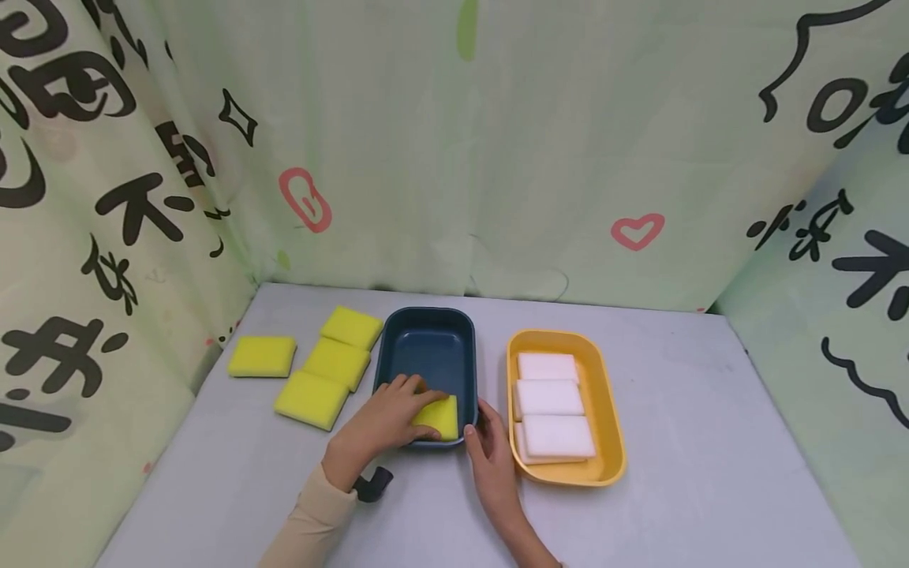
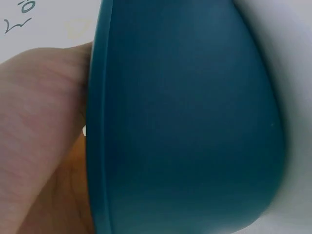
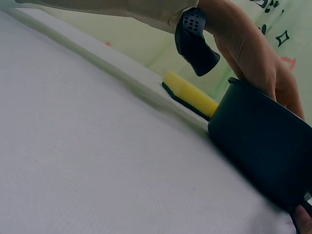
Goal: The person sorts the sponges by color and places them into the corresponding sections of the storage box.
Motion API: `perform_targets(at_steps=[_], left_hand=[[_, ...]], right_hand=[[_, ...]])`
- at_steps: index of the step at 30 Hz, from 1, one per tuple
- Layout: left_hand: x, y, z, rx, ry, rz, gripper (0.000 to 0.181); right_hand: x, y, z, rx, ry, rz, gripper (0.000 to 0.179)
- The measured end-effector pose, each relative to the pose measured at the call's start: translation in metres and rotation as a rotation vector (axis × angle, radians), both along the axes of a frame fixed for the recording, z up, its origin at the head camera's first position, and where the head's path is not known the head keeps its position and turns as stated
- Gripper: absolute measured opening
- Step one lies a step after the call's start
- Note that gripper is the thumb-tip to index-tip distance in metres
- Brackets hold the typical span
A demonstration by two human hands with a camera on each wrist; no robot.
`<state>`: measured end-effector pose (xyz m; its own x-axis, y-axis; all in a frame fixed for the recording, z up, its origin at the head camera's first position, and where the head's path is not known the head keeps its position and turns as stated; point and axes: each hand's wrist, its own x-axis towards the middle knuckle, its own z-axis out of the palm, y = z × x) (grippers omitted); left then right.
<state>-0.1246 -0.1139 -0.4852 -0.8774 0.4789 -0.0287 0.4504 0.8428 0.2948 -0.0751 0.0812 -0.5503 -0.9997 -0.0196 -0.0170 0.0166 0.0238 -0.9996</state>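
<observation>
- Pinching a yellow scouring sponge (image 1: 443, 418) between thumb and fingers, the left hand (image 1: 394, 410) reaches into the navy tray (image 1: 429, 347), toward 6 o'clock.
- Touching the tray's wall between 4 and 5 o'clock, the right hand (image 1: 491, 465) looks relaxed — no sponge held.
- Sponge should be light, soft, springy — squeeze opposite edges gently, thumb at 6, fingertips at 12.

This is a curtained booth: pale green printed fabric curtains (image 1: 525, 158) border a flat white surface (image 1: 689, 442) on three sides.
</observation>
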Motion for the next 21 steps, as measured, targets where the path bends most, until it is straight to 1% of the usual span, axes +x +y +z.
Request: perform_targets(at_steps=[2,4,7,9,11,16,19,21], left_hand=[[0.001,-0.001,0.001,0.017,-0.004,-0.003,0.055],[0.002,-0.001,0.001,0.028,0.007,-0.006,0.051],[0.004,-0.002,0.0,0.049,0.063,-0.013,0.045],[0.006,-0.004,-0.002,0.063,0.125,-0.013,0.04],[0.008,-0.007,-0.005,0.093,0.204,0.002,0.035],[0.014,-0.016,-0.011,0.224,0.393,0.052,0.028],[0.017,-0.022,-0.012,0.298,0.471,0.082,0.027],[0.02,-0.027,-0.013,0.335,0.507,0.12,0.027]], right_hand=[[-0.001,0.0,0.0,0.005,0.0,0.003,0.05],[-0.001,0.0,-0.001,0.011,-0.003,0.005,0.049],[-0.002,0.001,-0.001,0.008,0.001,0.005,0.049],[-0.002,0.001,-0.002,0.007,0.001,0.006,0.049],[-0.002,0.001,-0.002,0.006,0.007,0.013,0.05],[-0.002,0.002,-0.002,0.008,0.009,0.003,0.05],[-0.001,0.002,-0.002,0.011,0.005,-0.007,0.05],[-0.001,0.002,-0.002,0.017,0.003,-0.01,0.05]])
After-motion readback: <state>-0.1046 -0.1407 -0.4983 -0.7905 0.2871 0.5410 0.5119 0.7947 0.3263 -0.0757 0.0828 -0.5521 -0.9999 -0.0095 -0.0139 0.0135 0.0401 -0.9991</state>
